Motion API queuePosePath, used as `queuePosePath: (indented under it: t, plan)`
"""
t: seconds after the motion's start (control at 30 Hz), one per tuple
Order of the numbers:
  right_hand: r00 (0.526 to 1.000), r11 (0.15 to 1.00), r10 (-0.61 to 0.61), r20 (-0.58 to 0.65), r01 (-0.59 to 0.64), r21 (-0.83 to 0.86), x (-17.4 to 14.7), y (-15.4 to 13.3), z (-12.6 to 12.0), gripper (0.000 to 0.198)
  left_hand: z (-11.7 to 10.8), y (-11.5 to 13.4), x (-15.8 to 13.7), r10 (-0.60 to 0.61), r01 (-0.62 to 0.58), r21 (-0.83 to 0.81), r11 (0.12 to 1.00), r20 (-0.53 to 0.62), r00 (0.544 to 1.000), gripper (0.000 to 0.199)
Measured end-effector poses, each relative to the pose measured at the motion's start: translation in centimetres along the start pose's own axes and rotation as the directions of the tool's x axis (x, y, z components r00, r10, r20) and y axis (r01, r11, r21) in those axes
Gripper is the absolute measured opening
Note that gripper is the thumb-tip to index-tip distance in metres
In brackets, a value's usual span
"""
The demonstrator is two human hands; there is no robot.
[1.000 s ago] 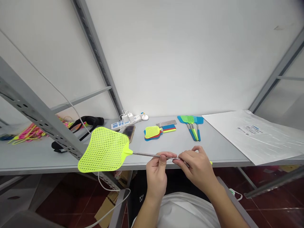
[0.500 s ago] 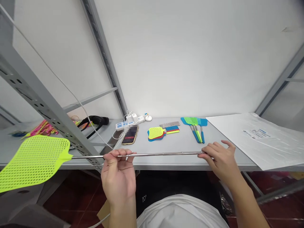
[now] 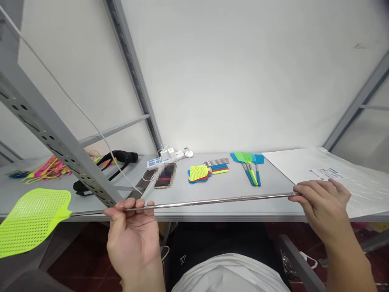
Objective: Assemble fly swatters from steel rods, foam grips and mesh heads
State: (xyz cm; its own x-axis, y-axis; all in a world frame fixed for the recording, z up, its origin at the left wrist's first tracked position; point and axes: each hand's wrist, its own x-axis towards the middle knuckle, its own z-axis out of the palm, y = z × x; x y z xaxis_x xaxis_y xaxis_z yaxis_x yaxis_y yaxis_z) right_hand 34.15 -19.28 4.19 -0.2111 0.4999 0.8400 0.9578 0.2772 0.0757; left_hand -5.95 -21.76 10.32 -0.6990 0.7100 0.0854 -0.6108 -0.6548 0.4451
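Note:
A fly swatter with a yellow-green perforated head (image 3: 39, 217) and a long, thin metal rod is stretched level across my view, above the shelf's front edge. My left hand (image 3: 133, 233), palm up, pinches the rod not far from the head. Toward the rod's other end, my right hand (image 3: 325, 207) grips it with thumb and fingers, hiding the tip. Behind the rod lie a stack of loose swatter heads (image 3: 199, 173), several coloured handles (image 3: 220, 168), several bare metal rods (image 3: 216, 161) and a few assembled swatters (image 3: 249, 166) with blue and green heads.
A grey metal upright (image 3: 57, 134) stands on the left, close behind the swatter. A phone (image 3: 165, 176) lies near a white power strip (image 3: 158, 162) with cables. At right is a white wrapped sheet (image 3: 304, 162). Black headband-like gear (image 3: 123, 157) and pink-yellow strands (image 3: 53, 169) lie at left.
My hands have moved apart, the right one farther right and the left one farther left. More metal rod shows between them, and the swatter head has shifted left and slightly down.

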Motion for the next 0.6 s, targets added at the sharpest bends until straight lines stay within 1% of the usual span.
queuePosePath:
  t: [0.07, 0.13, 0.17, 0.23, 0.27, 0.3, 0.33, 0.37, 0.4, 0.47, 0.5, 0.57, 0.6]
  plan:
    - [0.998, 0.998, 0.054, -0.020, -0.054, -0.010, -0.1, -0.1, 0.3, 0.033, 0.1, -0.7, 0.0, -0.018, 0.018, 0.010, 1.000, -0.011, 1.000, 0.030]
    - [0.986, 0.989, 0.144, -0.078, -0.147, -0.031, -0.2, -0.5, 0.7, 0.031, 0.1, -1.8, -0.2, -0.055, 0.057, 0.044, 0.997, -0.041, 0.998, 0.032]
    - [0.972, 0.978, 0.197, -0.125, -0.203, -0.038, -0.1, -0.8, 0.8, 0.028, 0.1, -2.5, -0.4, -0.081, 0.085, 0.064, 0.994, -0.059, 0.995, 0.033]
    - [0.926, 0.953, 0.289, -0.243, -0.302, -0.019, 0.3, -1.7, 1.0, 0.022, 0.1, -3.8, -0.9, -0.134, 0.141, 0.089, 0.986, -0.081, 0.988, 0.033]
    - [0.898, 0.942, 0.324, -0.297, -0.335, 0.013, 0.6, -2.3, 1.1, 0.025, 0.1, -4.4, -1.2, -0.156, 0.163, 0.092, 0.982, -0.082, 0.984, 0.032]
    - [0.874, 0.935, 0.349, -0.338, -0.351, 0.056, 0.9, -2.9, 1.1, 0.029, 0.1, -4.9, -1.5, -0.175, 0.182, 0.091, 0.979, -0.078, 0.982, 0.031]
    - [0.860, 0.929, 0.368, -0.353, -0.353, 0.109, 1.2, -3.6, 1.2, 0.032, 0.1, -5.4, -1.9, -0.194, 0.199, 0.087, 0.976, -0.070, 0.979, 0.031]
    - [0.858, 0.923, 0.384, -0.341, -0.346, 0.169, 1.5, -4.5, 1.3, 0.033, 0.1, -5.8, -2.3, -0.216, 0.220, 0.083, 0.972, -0.054, 0.975, 0.030]
    - [0.865, 0.913, 0.395, -0.308, -0.335, 0.232, 1.8, -5.5, 1.5, 0.032, 0.1, -6.1, -2.8, -0.243, 0.245, 0.081, 0.966, -0.033, 0.970, 0.030]
    - [0.901, 0.888, 0.382, -0.204, -0.298, 0.349, 2.0, -7.8, 2.0, 0.028, 0.1, -6.8, -3.9, -0.301, 0.298, 0.083, 0.951, 0.018, 0.954, 0.028]
    - [0.925, 0.875, 0.348, -0.151, -0.264, 0.405, 2.1, -9.1, 2.4, 0.026, 0.2, -7.1, -4.3, -0.328, 0.323, 0.086, 0.942, 0.040, 0.944, 0.027]
    - [0.972, 0.855, 0.220, -0.081, -0.152, 0.495, 1.9, -11.7, 3.1, 0.023, 0.1, -7.6, -5.0, -0.370, 0.364, 0.087, 0.927, 0.060, 0.927, 0.027]
    - [0.982, 0.841, 0.182, -0.056, -0.125, 0.526, 1.8, -12.9, 3.3, 0.022, 0.1, -7.9, -5.2, -0.385, 0.379, 0.085, 0.921, 0.058, 0.921, 0.028]
